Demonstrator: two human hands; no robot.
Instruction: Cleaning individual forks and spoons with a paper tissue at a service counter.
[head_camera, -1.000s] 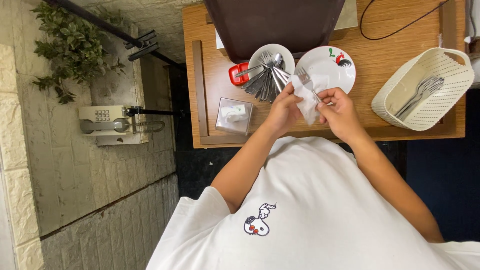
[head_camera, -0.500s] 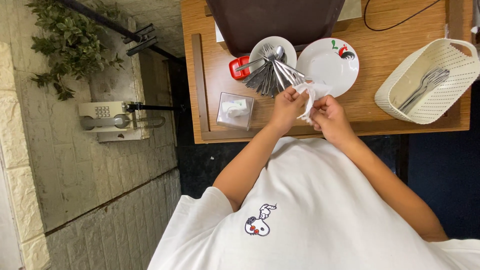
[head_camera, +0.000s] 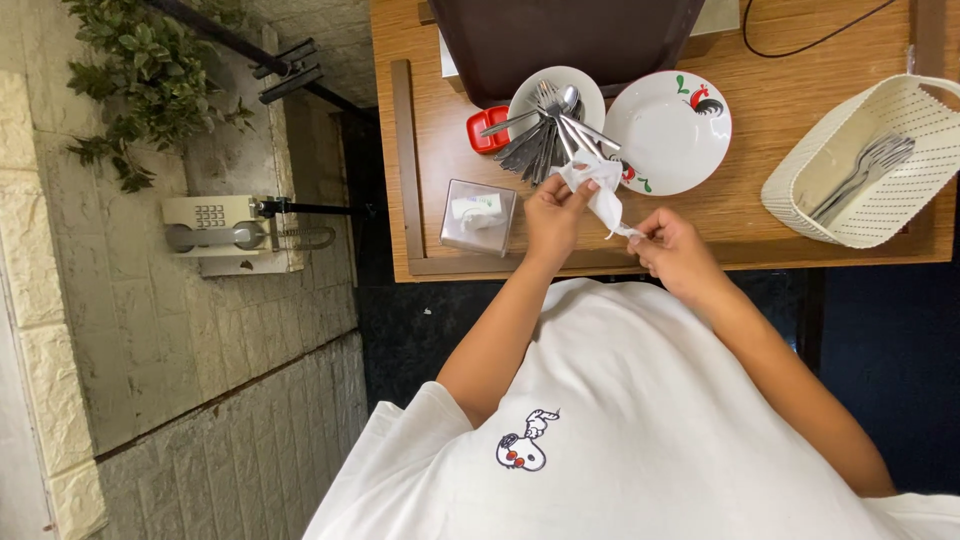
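Note:
My left hand (head_camera: 553, 215) pinches the upper part of a crumpled white tissue (head_camera: 600, 188) just above the wooden table (head_camera: 760, 215). My right hand (head_camera: 672, 250) grips the tissue's lower tail near the table's front edge. The tissue lies against the handles of several forks and spoons (head_camera: 545, 135) heaped in a small white bowl (head_camera: 588, 88). I cannot tell whether a piece of cutlery is wrapped inside the tissue. A white plate (head_camera: 668, 135) with a rooster picture sits just right of the bowl.
A tissue box (head_camera: 478, 215) stands left of my left hand. A white perforated basket (head_camera: 900, 190) with a few forks is at the right. A dark brown tray (head_camera: 570, 35), a red object (head_camera: 486, 132) and a black cable (head_camera: 800, 40) are farther back. Wall phone (head_camera: 215, 228) and plant (head_camera: 150, 85) at left.
My hands have drawn apart: the left stays up by the bowl with the tissue's top, and the right has pulled back toward the table edge, stretching the tissue out.

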